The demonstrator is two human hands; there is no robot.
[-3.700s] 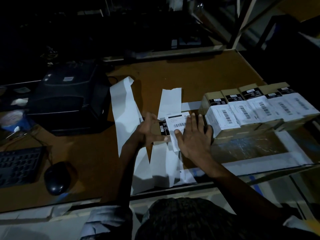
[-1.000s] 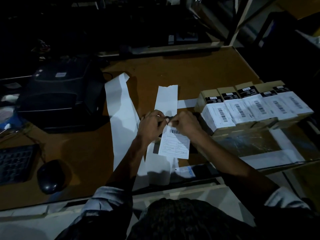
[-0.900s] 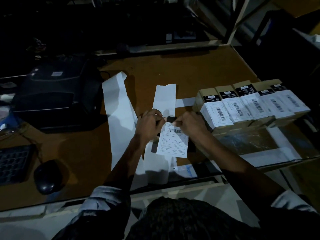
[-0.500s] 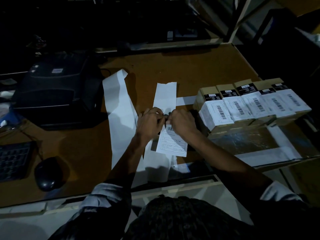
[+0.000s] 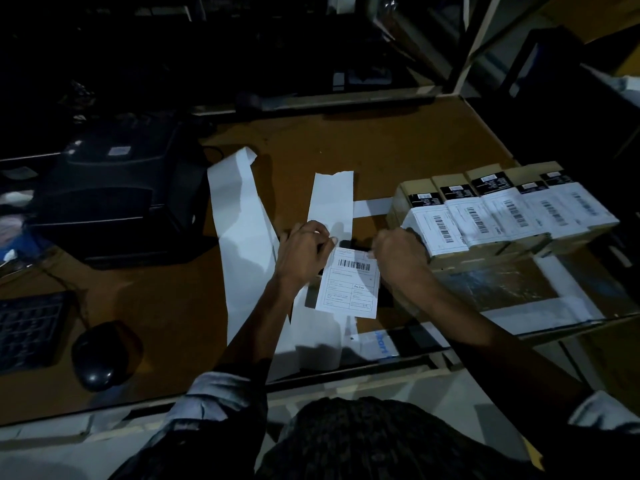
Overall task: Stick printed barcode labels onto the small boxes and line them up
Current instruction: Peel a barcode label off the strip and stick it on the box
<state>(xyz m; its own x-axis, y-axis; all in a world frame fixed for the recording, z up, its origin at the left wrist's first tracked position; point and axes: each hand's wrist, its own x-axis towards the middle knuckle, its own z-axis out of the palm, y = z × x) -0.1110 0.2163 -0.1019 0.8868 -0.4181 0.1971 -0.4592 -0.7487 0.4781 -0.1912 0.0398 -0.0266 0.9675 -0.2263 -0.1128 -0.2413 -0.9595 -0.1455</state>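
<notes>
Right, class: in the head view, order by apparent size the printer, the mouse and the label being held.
1. Printer, clearly largest.
2. Label and mouse look about alike; the mouse is dim and nearer the camera, so I won't rank them.

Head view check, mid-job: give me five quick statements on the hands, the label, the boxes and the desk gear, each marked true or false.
1. Both hands, left hand and right hand, pinch the top corners of one barcode label. True.
2. Five labelled boxes stand in a row to the right of the hands. True.
3. The label's barcode sits at its bottom edge. False: it is near the top, between the hands.
4. The mouse lies right of the boxes. False: it lies far left, beside the keyboard.
5. The label printer stands at the left of the table. True.
</notes>
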